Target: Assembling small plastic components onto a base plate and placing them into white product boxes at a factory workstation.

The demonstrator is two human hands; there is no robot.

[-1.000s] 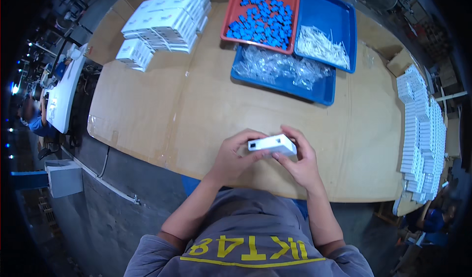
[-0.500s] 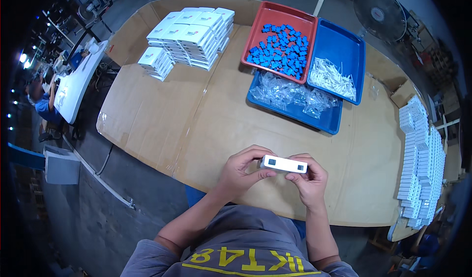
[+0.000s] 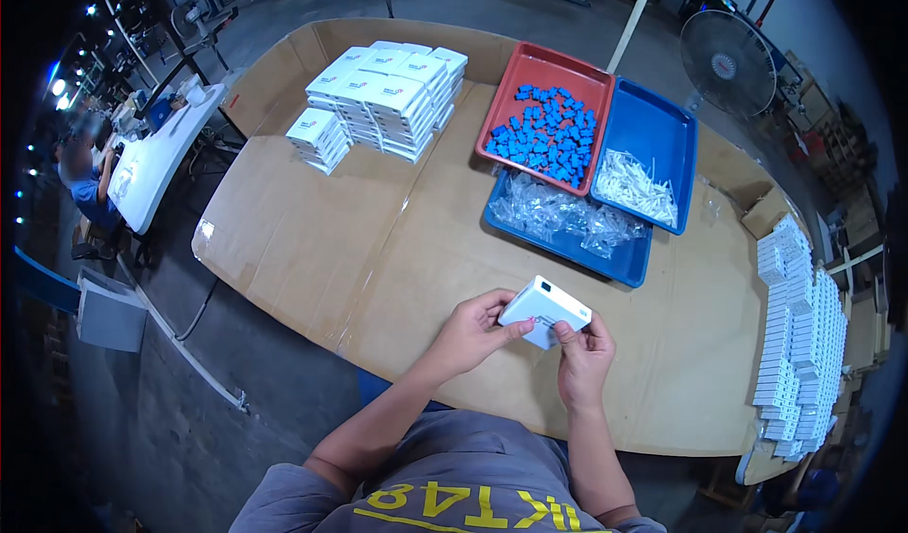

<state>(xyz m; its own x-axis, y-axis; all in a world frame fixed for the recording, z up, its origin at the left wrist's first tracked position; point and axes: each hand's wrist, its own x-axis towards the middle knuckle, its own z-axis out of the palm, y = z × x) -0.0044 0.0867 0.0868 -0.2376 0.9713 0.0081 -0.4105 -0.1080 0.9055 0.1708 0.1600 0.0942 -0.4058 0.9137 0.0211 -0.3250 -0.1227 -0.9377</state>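
A small white rectangular box (image 3: 537,306) is held up in front of me, tilted, with a dark square opening on its narrow edge and print on its broad face. My left hand (image 3: 482,330) grips its left side, the thumb lying across the printed face. On the other side, my right hand (image 3: 584,355) is closed on the lower right corner, thumb pressed to the same face. Fingers behind the box are partly hidden. Beyond it lies a blue tray (image 3: 636,270) of clear plastic bags (image 3: 549,207).
A red tray (image 3: 511,79) holds blue pieces; another blue tray (image 3: 653,107) holds thin white pieces. White boxes are stacked (image 3: 392,93) at the far left, and long white stacks (image 3: 799,344) line the right edge. A person (image 3: 85,178) sits at a white table further left.
The box has turned from showing its narrow edge to showing its broad printed face, tilted to the right. Both hands shifted their grip with it. The whole view moved slightly.
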